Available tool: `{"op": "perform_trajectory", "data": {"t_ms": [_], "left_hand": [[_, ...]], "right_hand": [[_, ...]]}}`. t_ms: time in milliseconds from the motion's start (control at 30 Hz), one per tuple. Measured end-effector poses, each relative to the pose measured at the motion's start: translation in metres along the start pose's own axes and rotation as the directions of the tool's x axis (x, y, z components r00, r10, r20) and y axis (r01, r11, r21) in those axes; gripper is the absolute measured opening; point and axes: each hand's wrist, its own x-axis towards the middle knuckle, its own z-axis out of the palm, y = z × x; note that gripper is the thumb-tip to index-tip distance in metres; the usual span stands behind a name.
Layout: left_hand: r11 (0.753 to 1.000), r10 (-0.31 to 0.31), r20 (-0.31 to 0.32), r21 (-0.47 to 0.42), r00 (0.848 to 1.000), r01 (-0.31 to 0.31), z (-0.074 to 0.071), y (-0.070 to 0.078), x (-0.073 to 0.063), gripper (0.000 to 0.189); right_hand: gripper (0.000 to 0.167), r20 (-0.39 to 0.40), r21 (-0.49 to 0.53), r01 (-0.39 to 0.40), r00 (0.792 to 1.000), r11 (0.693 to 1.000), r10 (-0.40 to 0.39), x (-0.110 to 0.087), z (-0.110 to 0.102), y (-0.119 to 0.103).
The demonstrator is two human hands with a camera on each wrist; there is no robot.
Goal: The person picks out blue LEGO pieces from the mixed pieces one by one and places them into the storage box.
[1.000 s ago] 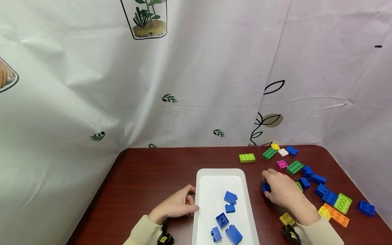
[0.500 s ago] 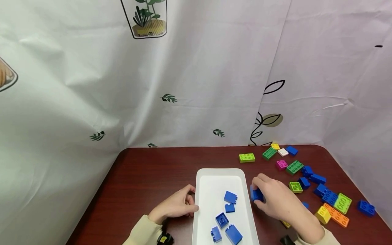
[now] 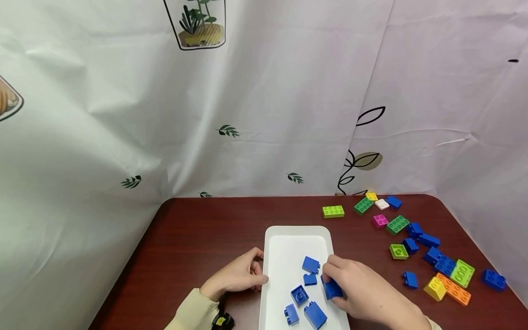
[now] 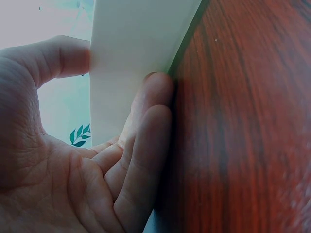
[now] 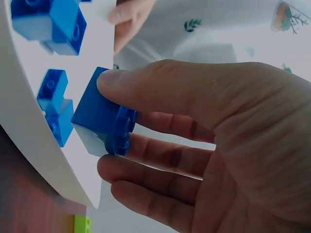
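Over the right side of the white tray, my right hand pinches a blue toy brick between thumb and fingers. The right wrist view shows the thumb on the flat face of this blue brick, its studs towards the palm. Several other blue bricks lie in the tray, among them a larger one at the near end and one farther back. My left hand rests at the tray's left edge; in the left wrist view its thumb and fingertips touch the outer tray wall.
Right of the tray, mixed bricks lie on the dark red wooden table: an orange one, a yellow one, a lime one, a pink one and several blue and green ones. A patterned white cloth hangs behind.
My right hand has carried the blue brick leftwards from the table to over the tray, uncovering a lime brick and a small blue brick. The left hand stays at the tray's edge.
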Motion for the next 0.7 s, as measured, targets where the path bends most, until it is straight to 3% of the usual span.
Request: {"op": "perform_trajectory", "data": {"t_ms": [133,400,700], "left_hand": [[1.0,-0.004,0.0,-0.008,1.0,0.004,0.0,0.0,0.0,0.052],[1.0,0.0,-0.004,-0.015,1.0,0.0,0.001,0.0,0.0,0.052],[1.0,0.007,-0.005,-0.016,1.0,-0.007,0.001,0.0,0.001,0.052]], "right_hand": [[0.038,0.065,-0.017,-0.036,0.997,0.999,0.037,0.0,0.006,-0.007],[0.079,0.148,0.036,-0.149,0.979,0.988,0.142,-0.005,0.007,-0.013],[0.089,0.111,0.045,-0.119,0.987,0.992,0.113,-0.01,0.002,-0.012]]}}
